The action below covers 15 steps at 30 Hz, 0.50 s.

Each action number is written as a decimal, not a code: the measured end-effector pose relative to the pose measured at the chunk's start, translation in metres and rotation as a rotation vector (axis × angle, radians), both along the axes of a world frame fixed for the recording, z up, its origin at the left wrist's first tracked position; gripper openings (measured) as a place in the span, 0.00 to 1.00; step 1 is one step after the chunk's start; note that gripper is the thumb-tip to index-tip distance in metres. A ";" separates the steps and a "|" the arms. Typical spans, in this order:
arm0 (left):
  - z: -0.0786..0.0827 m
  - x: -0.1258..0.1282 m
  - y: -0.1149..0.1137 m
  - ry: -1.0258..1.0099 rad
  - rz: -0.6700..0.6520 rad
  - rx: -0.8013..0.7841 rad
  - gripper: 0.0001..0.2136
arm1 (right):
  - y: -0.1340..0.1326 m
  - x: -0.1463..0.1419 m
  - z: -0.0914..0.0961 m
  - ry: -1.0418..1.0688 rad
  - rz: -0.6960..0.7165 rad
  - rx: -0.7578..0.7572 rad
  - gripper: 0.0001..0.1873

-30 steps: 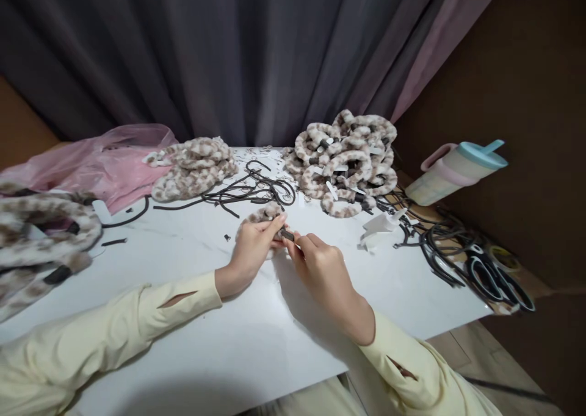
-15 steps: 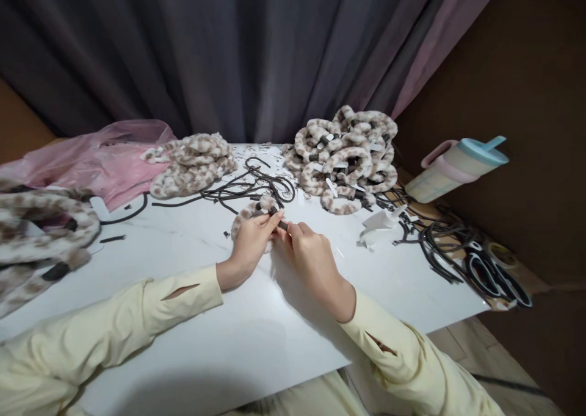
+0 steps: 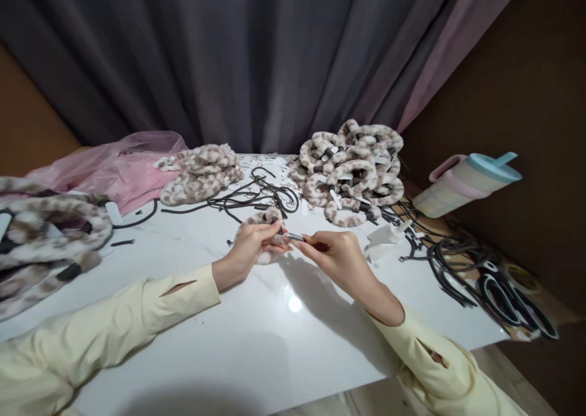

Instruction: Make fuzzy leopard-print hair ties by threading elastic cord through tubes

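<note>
My left hand point(image 3: 247, 249) is closed around a white-and-brown plush fur ring point(image 3: 267, 258), held just above the white table near its middle. To the right of it, my right hand point(image 3: 342, 258) pinches a short dark grey strip point(image 3: 296, 237) with thumb and fingertips. This strip bridges the gap between both hands, and its left end meets the ring at my left fingertips. The exact join is covered by my fingers. Behind the ring lies a tangle of black cords point(image 3: 256, 190).
A pile of fur rings point(image 3: 361, 160) stands back right, more fur pieces point(image 3: 201, 172) and a pink plastic bag point(image 3: 137, 166) back left. Further rings point(image 3: 55, 245) lie at the left edge. Scissors point(image 3: 513, 300), white bottle point(image 3: 389, 236) and a lidded tumbler point(image 3: 462, 184) are on the right.
My right hand has drawn away to the right from my left hand, and more of the dark strip shows between them. The left hand still holds the ring. The view has shifted slightly.
</note>
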<state>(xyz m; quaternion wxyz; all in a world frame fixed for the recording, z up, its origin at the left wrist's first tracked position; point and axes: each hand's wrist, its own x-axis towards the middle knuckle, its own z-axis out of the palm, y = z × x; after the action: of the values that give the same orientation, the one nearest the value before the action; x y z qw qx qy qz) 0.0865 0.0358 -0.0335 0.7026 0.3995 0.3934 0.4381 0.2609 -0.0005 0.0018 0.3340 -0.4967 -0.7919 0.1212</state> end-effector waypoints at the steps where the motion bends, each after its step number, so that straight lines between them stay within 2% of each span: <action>1: 0.000 -0.001 0.000 -0.006 -0.023 -0.003 0.11 | 0.003 0.001 -0.001 0.008 0.013 0.019 0.19; 6: 0.001 -0.003 0.001 -0.029 -0.150 -0.014 0.13 | 0.011 0.007 -0.003 0.047 0.024 0.144 0.20; 11: 0.005 -0.004 0.001 -0.025 -0.193 -0.040 0.11 | 0.007 0.011 -0.003 0.049 0.087 0.127 0.17; 15: 0.004 -0.005 0.001 -0.016 -0.203 -0.037 0.10 | 0.006 0.010 -0.002 0.028 0.084 0.103 0.18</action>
<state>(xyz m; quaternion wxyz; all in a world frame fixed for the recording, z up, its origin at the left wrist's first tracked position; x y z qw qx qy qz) 0.0819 0.0367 -0.0290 0.7537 0.4207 0.3532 0.3608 0.2711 0.0054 -0.0005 0.3649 -0.4434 -0.8125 0.1011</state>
